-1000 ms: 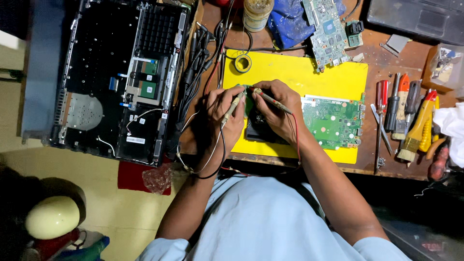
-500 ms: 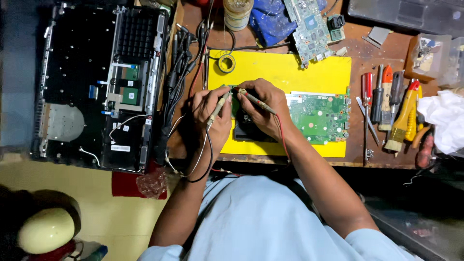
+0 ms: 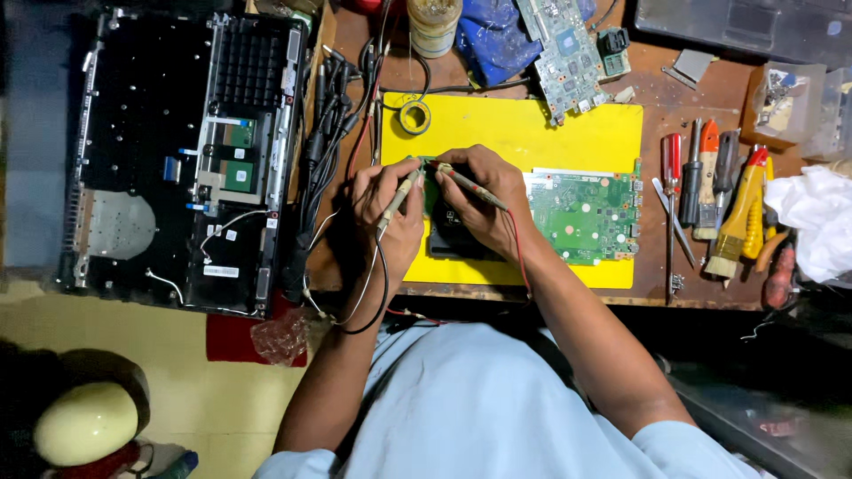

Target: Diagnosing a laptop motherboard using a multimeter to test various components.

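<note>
My left hand [image 3: 388, 211] grips a thin test probe [image 3: 398, 197] whose black lead loops down off the table edge. My right hand [image 3: 482, 197] grips a red-tipped probe [image 3: 468, 184] with a red lead running along my forearm. Both tips meet on the left end of a green circuit board [image 3: 586, 215] that lies on a yellow mat [image 3: 541, 133]. A black part [image 3: 448, 241] sits under my right hand, mostly hidden.
An opened black laptop base [image 3: 182, 160] lies at the left, with a bundle of cables [image 3: 333, 133] beside it. Screwdrivers, a brush and pliers [image 3: 719, 195] lie at the right. A second circuit board [image 3: 564, 49], a tape roll [image 3: 414, 115] and a jar [image 3: 434, 24] sit at the back.
The view has shifted slightly between frames. Both hands stay on the board's left end with the probes; no clear change in grip.
</note>
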